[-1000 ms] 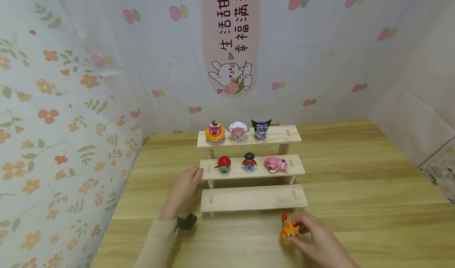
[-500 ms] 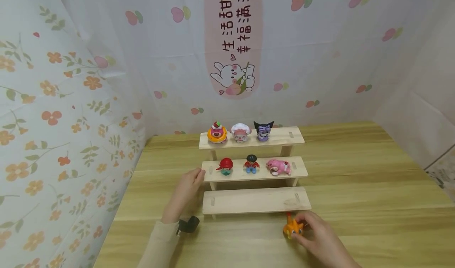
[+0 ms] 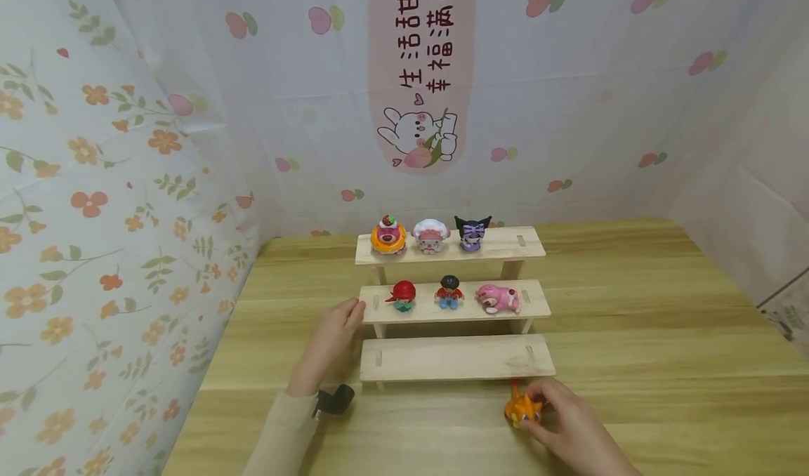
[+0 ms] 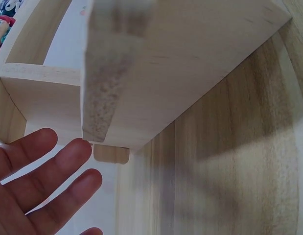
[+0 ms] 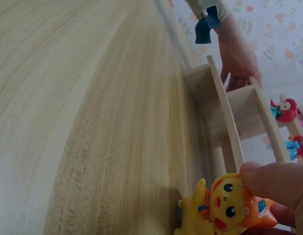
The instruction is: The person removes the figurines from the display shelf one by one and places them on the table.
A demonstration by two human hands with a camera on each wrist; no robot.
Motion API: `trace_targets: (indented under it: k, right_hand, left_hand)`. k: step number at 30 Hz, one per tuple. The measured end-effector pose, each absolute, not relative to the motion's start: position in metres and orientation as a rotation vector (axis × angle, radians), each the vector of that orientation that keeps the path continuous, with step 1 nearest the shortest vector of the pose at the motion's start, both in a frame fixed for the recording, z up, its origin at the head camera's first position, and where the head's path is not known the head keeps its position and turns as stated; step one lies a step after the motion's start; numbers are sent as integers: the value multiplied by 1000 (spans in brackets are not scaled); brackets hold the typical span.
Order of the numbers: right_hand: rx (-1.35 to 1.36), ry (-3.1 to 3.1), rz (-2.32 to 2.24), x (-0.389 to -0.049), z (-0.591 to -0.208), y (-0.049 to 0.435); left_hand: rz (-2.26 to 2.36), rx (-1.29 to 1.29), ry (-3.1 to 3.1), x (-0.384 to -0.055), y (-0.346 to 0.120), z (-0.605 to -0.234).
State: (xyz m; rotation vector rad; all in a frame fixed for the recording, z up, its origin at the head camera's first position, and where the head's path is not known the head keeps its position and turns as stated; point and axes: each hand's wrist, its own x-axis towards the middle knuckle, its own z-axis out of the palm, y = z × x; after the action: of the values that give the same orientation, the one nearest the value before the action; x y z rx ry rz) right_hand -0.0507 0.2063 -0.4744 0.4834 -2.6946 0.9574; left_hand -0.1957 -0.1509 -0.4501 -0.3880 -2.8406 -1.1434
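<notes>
My right hand point(image 3: 571, 427) pinches a small toy figure point(image 3: 521, 409) between thumb and fingers, low over the table just in front of the bottom step's right end. In the right wrist view the toy figure point(image 5: 228, 205) shows a yellow body, red cheeks and an orange hood. Its face points towards that camera. My left hand point(image 3: 331, 335) is at the left end of the middle step of a wooden display stand point(image 3: 442, 357). In the left wrist view the left hand point(image 4: 48, 181) has its fingers loosely extended, with fingertips right at the wood.
On the middle step are a red-haired figure point(image 3: 402, 295), a figure in a black cap point(image 3: 449, 292) and a pink bear figure point(image 3: 498, 298) lying down. Three more figures, among them a black-eared one point(image 3: 471, 233), line the top step. Patterned cloth point(image 3: 284, 97) hangs behind the table.
The toy figure in my right hand has tipped, its face turning and its tail end shifting beside the bottom step. My left hand keeps its place at the stand; the head view has shifted slightly.
</notes>
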Motion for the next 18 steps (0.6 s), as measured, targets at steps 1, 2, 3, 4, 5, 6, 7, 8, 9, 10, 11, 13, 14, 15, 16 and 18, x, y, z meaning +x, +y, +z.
trace_targets:
  k: [1,2,3,4,5,6,7,8,9,10,11,13,14,15,16,18]
  right_hand:
    - [478,-2720,957,-51,-474,206]
    - [466,-2746,958,-51,-473,206]
    - [452,-2778,963,-51,-472,206]
    - [443,-2804,967,-51,-471,206]
    - [435,-2825,965,-51,-471,206]
    - [435,-2835,965,-51,-471,206]
    - [436,-2844,973,-52,-470,207]
    - [441,-2845,979,-52,-470,207]
    - [442,-2841,988,-52,-470,207]
    - [450,-2833,995,-52,-470,207]
    - [450,-2835,1005,-53,-469,207]
    - [428,-2858,1052,-54,-468,208]
    - [409,-2870,1068,-55,-467,208]
    - [390,-2886,1088,-55,-465,209]
    - [388,-2899,1099,-56,-463,209]
    - [366,-2937,1098,-57,-459,210]
  left_hand:
    - [-1156,-384,-2840,-195,-151,-450]
    - [-1165,-381,-2839,-195,-151,-450]
    - [-1166,-382,-2837,-195,-152,-450]
    - [-1172,-382,-2833,-195,-152,-450]
    - [-1171,-381,-2831,-195,-152,-450]
    - [-1167,-381,-2830,-195,-152,-451]
    - [-1162,-382,-2828,-194,-152,-451]
    - [-1159,-385,-2826,-194,-152,-452]
    - [-1156,-387,-2825,-194,-152,-452]
    - [-1153,-386,-2824,-193,-152,-452]
    - [-1153,-388,-2822,-193,-152,-452]
    - [-1160,-384,-2823,-193,-151,-452]
    - [-1164,-385,-2820,-193,-151,-452]
    - [-1163,-386,-2819,-193,-150,-452]
    - [-1165,-382,-2818,-193,-150,-452]
    - [-1176,-372,-2820,-192,-150,-453]
